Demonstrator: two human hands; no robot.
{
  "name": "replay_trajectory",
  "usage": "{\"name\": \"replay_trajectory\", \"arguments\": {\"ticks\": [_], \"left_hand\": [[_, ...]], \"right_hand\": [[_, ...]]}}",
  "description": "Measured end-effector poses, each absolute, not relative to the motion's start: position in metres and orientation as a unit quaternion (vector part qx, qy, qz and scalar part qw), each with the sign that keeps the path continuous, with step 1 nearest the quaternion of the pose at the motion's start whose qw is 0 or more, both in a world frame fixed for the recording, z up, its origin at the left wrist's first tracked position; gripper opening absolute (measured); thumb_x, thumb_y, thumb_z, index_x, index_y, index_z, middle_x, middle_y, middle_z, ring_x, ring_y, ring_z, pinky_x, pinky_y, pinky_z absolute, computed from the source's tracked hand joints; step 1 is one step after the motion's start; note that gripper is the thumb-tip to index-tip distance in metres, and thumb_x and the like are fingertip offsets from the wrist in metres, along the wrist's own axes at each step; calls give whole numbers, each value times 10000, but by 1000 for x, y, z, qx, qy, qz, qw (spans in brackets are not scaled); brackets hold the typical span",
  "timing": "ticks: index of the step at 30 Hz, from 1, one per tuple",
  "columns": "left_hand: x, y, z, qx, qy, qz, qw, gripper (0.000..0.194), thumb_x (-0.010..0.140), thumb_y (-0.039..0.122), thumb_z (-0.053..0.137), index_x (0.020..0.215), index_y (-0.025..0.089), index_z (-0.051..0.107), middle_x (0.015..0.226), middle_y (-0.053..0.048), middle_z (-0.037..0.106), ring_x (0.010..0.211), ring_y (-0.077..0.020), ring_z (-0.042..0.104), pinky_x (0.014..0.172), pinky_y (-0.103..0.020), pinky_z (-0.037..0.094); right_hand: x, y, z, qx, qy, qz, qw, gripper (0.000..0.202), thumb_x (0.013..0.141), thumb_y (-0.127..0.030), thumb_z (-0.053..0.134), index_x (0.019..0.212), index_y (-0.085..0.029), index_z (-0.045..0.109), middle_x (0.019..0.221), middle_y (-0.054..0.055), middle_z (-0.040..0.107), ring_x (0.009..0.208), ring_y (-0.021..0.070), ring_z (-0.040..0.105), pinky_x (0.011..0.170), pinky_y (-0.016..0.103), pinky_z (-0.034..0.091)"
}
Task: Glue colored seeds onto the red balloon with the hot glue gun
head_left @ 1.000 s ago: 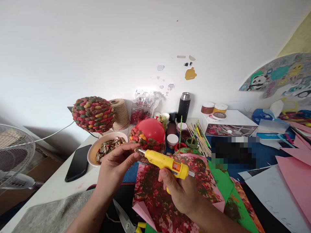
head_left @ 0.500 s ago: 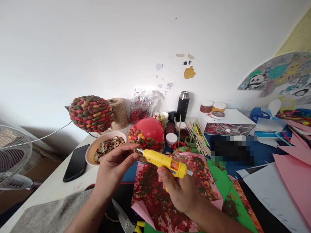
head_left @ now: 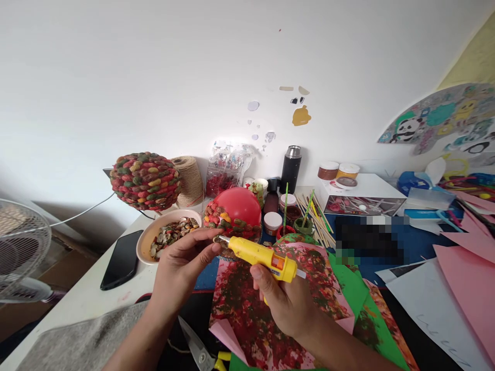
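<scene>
We grip a yellow hot glue gun (head_left: pixel 255 253) firmly in our closed right hand (head_left: pixel 288 304), and a glue stick (head_left: pixel 301 274) pokes out of the back. Our left hand (head_left: pixel 176 263) pinches a small shell piece (head_left: pixel 217 239) between thumb and forefinger; the metal nozzle (head_left: pixel 225 239) is right at it, though we cannot tell whether they touch. Just behind the nozzle sits a red balloon (head_left: pixel 242 204), its left and lower sides studded with painted shells (head_left: pixel 212 215). Left of it we see a peach bowl (head_left: pixel 144 248) of loose shells (head_left: pixel 174 237), with a black smartphone (head_left: pixel 120 260) beside it and a shell-covered ball (head_left: pixel 145 181) behind. Beneath our right hand lies paint-smeared pink paper (head_left: pixel 266 324), and yellow-handled scissors (head_left: pixel 195 346) rest near its lower left corner
</scene>
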State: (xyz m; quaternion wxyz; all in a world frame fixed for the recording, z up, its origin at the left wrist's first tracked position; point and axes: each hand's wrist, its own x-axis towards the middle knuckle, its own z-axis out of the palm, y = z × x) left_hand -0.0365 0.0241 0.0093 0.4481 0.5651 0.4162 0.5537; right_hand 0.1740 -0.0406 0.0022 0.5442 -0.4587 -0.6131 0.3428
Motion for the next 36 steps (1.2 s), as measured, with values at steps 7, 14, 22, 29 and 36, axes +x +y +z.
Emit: {"name": "replay_trajectory", "arguments": {"ticks": [7,14,22,29,36], "left_hand": [[-37,25,7,567,419,555,442,293,793,406,990,1030,249,920,1063,-102,876,954,-277,827,842,-339,703],[-37,26,7,580,406,554,438,249,831,388,967,1046,271,923,1085,-98,879,954,-262,833,839,-313,705],[-39,25,5,581,403,561,429,237,833,373,968,1041,271,920,1113,-105,880,963,-273,835,828,-320,712],[-39,27,4,578,403,574,417,239,835,356,968,1049,264,915,1114,-98,873,981,-263,829,840,-308,705],[-42,28,1,584,400,585,395,245,829,351,971,1058,286,914,1161,-83,847,1043,-253,802,855,-286,689]], "right_hand": [[174,-40,1,-459,-618,333,544,660,1074,-776,507,737,-267,757,486,-14,534,438,182,541,472,305,443],[174,-38,1,-465,-620,323,544,673,1080,-774,495,743,-262,772,482,-9,544,453,191,561,487,309,454],[174,-38,1,-461,-620,324,546,665,1088,-746,510,659,-265,674,492,-13,539,437,173,535,475,307,421],[174,-39,2,-473,-626,312,536,720,1084,-794,454,641,-257,636,489,-15,540,434,163,546,449,284,416],[175,-40,2,-482,-634,291,531,761,1083,-816,422,638,-243,652,483,-13,551,427,156,563,443,267,424]]}}
